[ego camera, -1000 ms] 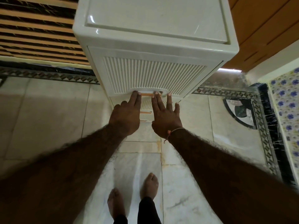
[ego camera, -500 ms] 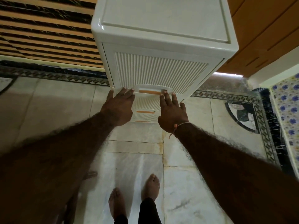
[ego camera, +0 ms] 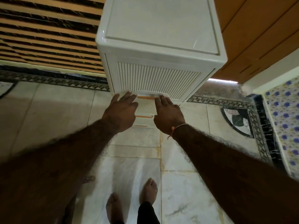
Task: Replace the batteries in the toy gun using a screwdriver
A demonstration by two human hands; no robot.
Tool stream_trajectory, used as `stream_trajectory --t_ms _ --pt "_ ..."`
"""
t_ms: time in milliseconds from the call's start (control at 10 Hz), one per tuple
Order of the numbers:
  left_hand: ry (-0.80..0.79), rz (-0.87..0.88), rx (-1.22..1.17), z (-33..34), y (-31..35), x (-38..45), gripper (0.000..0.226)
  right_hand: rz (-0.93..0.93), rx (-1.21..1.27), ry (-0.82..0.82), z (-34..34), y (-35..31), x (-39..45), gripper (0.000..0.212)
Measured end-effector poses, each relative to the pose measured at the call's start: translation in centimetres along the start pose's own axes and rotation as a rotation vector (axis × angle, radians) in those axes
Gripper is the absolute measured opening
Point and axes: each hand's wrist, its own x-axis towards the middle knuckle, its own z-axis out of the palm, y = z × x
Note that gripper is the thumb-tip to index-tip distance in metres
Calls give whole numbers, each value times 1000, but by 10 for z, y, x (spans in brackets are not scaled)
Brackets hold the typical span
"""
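Both hands (ego camera: 120, 109) press white ribbed drawer (ego camera: 157, 78).

I am seeing a drawer unit (ego camera: 160, 46) standing on the floor (ego camera: 48, 113), slatted panel (ego camera: 48, 38) lying left, wooden door (ego camera: 258, 38) right, both hands at its top drawer (ego camera: 158, 80).

Lower drawers (ego camera: 144, 110) partly hidden behind both hands, drawer contents unseen

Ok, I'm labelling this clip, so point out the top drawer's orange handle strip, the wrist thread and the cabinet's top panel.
orange handle strip (ego camera: 145, 97): head view, middle of the strip between the hands.
wrist thread (ego camera: 179, 126): head view, band across the right wrist.
cabinet's top panel (ego camera: 161, 25): head view, centre of the flat top.
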Motion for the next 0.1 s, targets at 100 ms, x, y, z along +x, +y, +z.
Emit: stream_trajectory --t_ms 100 --pt "84 62 11 -29 13 -26 45 4 37 29 -24 -12 -31 68"
